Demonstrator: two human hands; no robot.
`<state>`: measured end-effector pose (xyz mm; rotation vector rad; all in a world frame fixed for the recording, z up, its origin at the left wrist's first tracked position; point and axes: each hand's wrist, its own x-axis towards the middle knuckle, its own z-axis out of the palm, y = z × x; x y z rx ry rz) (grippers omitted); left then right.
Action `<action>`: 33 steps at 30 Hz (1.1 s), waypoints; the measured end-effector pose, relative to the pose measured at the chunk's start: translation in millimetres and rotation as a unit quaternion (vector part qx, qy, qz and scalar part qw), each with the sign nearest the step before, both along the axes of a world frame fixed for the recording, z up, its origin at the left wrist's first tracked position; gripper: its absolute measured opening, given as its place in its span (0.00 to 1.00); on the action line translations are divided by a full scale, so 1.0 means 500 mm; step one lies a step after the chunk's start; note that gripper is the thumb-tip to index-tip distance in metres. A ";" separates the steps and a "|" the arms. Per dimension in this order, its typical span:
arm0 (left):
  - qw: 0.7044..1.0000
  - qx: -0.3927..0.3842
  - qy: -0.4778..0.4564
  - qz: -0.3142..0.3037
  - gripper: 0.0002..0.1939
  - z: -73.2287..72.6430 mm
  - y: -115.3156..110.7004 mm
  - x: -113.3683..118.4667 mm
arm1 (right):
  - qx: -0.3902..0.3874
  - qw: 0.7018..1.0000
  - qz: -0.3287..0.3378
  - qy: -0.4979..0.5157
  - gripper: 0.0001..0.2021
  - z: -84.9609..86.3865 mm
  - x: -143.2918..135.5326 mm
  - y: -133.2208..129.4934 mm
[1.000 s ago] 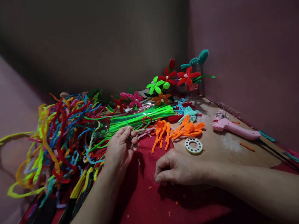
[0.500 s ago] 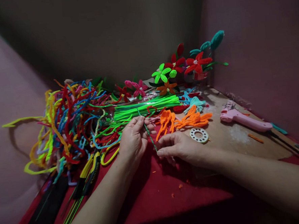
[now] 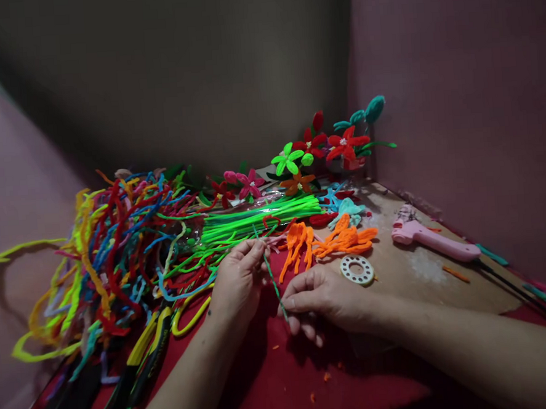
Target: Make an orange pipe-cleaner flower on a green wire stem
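Note:
A thin dark-green stem wire (image 3: 272, 278), twisted-looking along its length, slants between my two hands over the red cloth (image 3: 265, 378). My left hand (image 3: 240, 280) pinches it near its upper end, thumb on top, and the tip sticks out beyond the fingers. Lower down, my right hand (image 3: 313, 301) has its thumb and forefinger closed on the wire, the other fingers curled below. Just past my hands lie orange pipe-cleaner loops (image 3: 342, 240). A white ring-shaped spool with holes (image 3: 356, 270) rests beside my right wrist.
A tangle of coloured pipe cleaners (image 3: 113, 251) spreads at left, near yellow-and-black pliers (image 3: 146, 354). Green pipe cleaners (image 3: 259, 216) lie bundled behind my hands. Finished pipe-cleaner flowers (image 3: 293, 159) stand at the back. A pink glue gun (image 3: 435, 239) with a black cord lies right, on brown board (image 3: 399, 295).
The view has tilted, so everything sits lower and slightly left. My right hand's lower fingers have shifted around the wire's lower end; both hands still hold it.

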<state>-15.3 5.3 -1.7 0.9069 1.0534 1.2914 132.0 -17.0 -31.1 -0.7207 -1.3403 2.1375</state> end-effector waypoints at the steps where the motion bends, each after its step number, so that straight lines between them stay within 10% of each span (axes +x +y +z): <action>1: 1.000 -0.002 0.003 -0.005 0.11 -0.001 0.001 -0.001 | 0.004 1.000 0.001 0.003 0.10 0.000 0.000 0.000; 21: 0.999 0.029 0.001 -0.019 0.10 0.006 -0.002 -0.013 | 0.019 0.998 -0.063 -0.022 0.09 -0.003 0.000 0.003; 33: 0.941 0.026 0.334 -0.043 0.02 -0.032 0.016 -0.021 | 0.126 0.977 -0.149 -0.085 0.15 -0.007 0.002 0.004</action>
